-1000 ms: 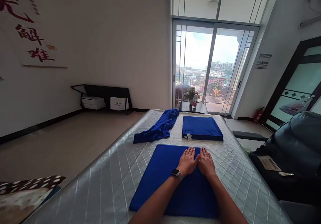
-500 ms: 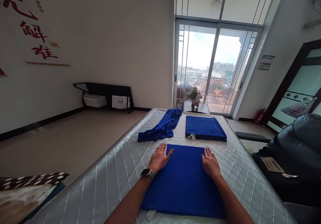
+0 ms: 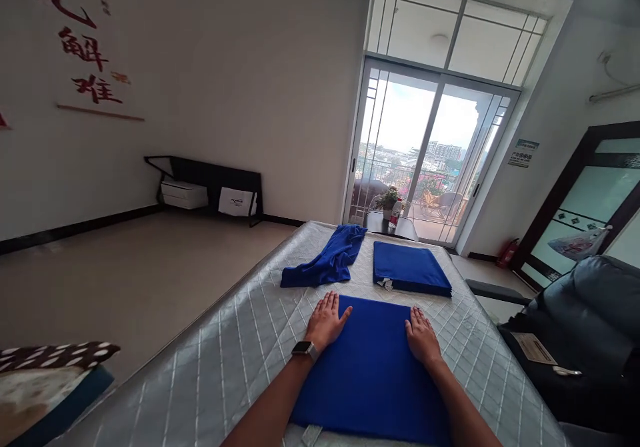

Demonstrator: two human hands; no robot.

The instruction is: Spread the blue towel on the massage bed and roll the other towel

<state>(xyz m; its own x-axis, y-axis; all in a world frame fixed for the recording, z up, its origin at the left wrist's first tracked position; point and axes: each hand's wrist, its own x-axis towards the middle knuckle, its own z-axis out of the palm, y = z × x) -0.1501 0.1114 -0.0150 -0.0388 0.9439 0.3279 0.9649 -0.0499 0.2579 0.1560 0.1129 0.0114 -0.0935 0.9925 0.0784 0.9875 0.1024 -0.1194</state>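
L hand (image 3: 327, 321), R hand (image 3: 423, 337), blue cloth (image 3: 374, 377) btwn

Near folded cloth (image 3: 373, 367) is showing solid royal blue; far folded stack (image 3: 410, 263) is matching, tags (image 3: 385, 284) reading white. Crumpled cloth (image 3: 327, 260) left of it is also showing blue. Quilted cover (image 3: 235, 360) is running silver-grey, diamond pattern. Near-left fabric (image 3: 55, 355) is carrying white spots on dark brown.

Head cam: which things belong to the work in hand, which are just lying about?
In the work:
- left hand and right hand, resting on near folded blue cloth
- folded blue stack beyond it
- crumpled blue cloth, likely

Lying about:
- bottle
- potted plant
- white box
- fire extinguisher
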